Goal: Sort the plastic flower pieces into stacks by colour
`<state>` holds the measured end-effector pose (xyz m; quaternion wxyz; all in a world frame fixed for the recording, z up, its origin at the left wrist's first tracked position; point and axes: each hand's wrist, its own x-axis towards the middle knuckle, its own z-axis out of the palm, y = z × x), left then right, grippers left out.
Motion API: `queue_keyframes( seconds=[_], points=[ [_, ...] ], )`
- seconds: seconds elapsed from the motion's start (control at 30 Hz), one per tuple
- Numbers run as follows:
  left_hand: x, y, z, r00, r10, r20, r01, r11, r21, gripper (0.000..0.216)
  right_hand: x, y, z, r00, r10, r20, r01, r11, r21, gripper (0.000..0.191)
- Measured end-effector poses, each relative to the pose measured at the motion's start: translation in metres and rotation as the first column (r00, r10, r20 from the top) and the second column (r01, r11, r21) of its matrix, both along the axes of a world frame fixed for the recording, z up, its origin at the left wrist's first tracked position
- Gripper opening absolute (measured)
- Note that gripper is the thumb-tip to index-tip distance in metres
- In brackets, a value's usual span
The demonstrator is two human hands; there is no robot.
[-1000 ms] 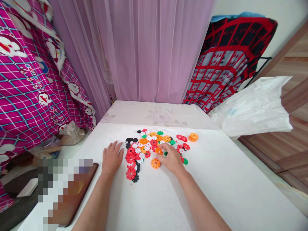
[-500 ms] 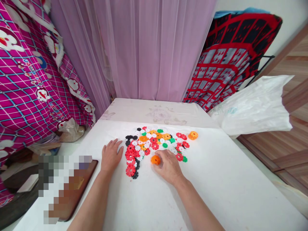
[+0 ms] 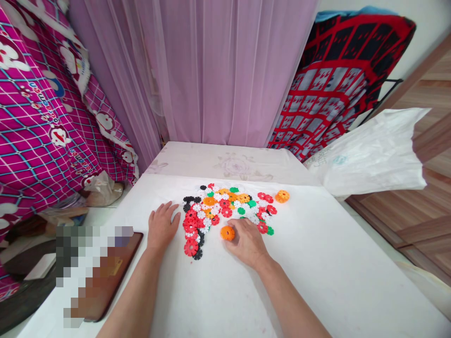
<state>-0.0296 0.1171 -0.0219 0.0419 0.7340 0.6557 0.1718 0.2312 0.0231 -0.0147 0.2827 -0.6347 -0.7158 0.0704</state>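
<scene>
My right hand (image 3: 246, 240) pinches an orange notched plastic disc (image 3: 227, 233), snowflake-shaped with a hole in its middle, just in front of a spread of similar discs. Whether more than one disc is in the pinch I cannot tell. Flat on the white cloth, my left hand (image 3: 164, 227) holds nothing, its fingers apart, left of the spread. Red discs (image 3: 190, 247), black discs (image 3: 198, 254), white discs (image 3: 200, 215) and green discs (image 3: 241, 211) lie overlapping between and beyond my hands. Apart at the right sit orange discs (image 3: 282, 195), seemingly stacked.
A white cloth (image 3: 317, 263) covers the table. At its left edge lies a brown flat object (image 3: 116, 277), partly blurred out. A white plastic bag (image 3: 373, 152) hangs at the right edge. Purple curtains (image 3: 225, 70) close off the far side.
The orange disc in my right hand has turned slightly, its flat face showing more toward me. My left hand stays in place. The view has shifted a little.
</scene>
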Motion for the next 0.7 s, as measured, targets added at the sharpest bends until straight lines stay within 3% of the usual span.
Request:
queue_keyframes(
  seconds=[0.7],
  points=[
    [0.0006,-0.0007,0.0012,1.0,-0.002,0.014,0.002,1.0,-0.009,0.042,-0.0023,-0.0007,-0.0019,0.999,0.0,0.045,0.001,1.0,-0.024,0.039]
  ],
)
